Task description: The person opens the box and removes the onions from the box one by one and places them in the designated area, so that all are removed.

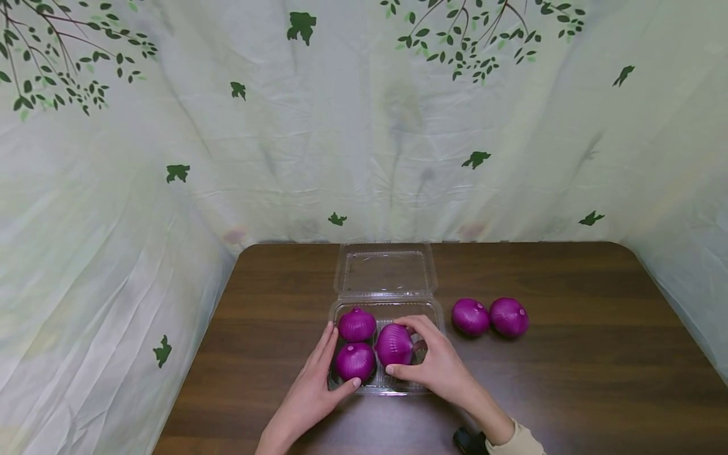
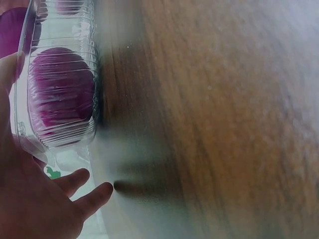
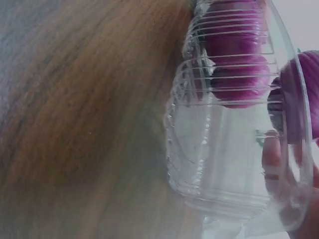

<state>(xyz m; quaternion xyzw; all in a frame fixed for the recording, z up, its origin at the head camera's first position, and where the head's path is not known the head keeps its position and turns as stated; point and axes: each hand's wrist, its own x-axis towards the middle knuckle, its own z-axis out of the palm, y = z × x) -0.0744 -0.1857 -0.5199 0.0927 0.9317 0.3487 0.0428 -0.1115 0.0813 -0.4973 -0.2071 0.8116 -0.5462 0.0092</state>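
Observation:
A clear plastic clamshell container [image 1: 398, 388] sits on the table with its lid [image 1: 387, 273] folded back. Two purple onions fill its left side, the rear onion [image 1: 356, 324] behind the front onion [image 1: 355, 361]. My left hand [image 1: 309, 385] rests against the container's left side with fingers straight, its thumb at the front rim. With my right hand [image 1: 435, 360] I grip a third purple onion [image 1: 395, 345] between thumb and fingers over the container's right half. In the right wrist view this held onion [image 3: 304, 94] is at rim height, above the container's floor.
Two more purple onions, a left one [image 1: 470, 316] and a right one [image 1: 509, 317], lie side by side on the brown wooden table [image 1: 597, 354] right of the container. A white leaf-patterned curtain [image 1: 364, 126] hangs behind the table and along its sides.

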